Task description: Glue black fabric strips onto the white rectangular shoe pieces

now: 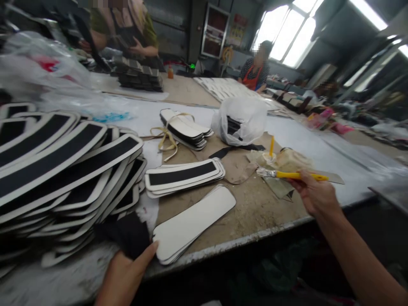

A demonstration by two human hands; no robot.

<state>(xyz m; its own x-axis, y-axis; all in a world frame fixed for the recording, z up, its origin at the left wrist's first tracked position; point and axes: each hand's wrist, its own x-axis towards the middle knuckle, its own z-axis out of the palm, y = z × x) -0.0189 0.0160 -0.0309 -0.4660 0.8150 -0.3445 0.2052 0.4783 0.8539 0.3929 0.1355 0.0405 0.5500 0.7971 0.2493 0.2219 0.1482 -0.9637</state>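
Note:
My right hand (315,193) is closed round the yellow handle of a brush (293,174), whose pale bristles point left above the worktable (248,221). My left hand (130,272) is at the table's front edge, its thumb or finger against the lower left end of a small stack of plain white strips (194,221). Dark cloth-like pieces (127,233) lie right beside this hand, and its other fingers are hidden. Behind the plain strips is a short stack of white strips with black centres (185,174).
A large pile of black-and-white strips (63,165) fills the left. Behind lie a strip bundle (185,127) with a yellowish tie, a plastic bag (240,121) with black pieces, and a glue-smeared container (291,159). Two people (127,38) (255,70) stand across the table.

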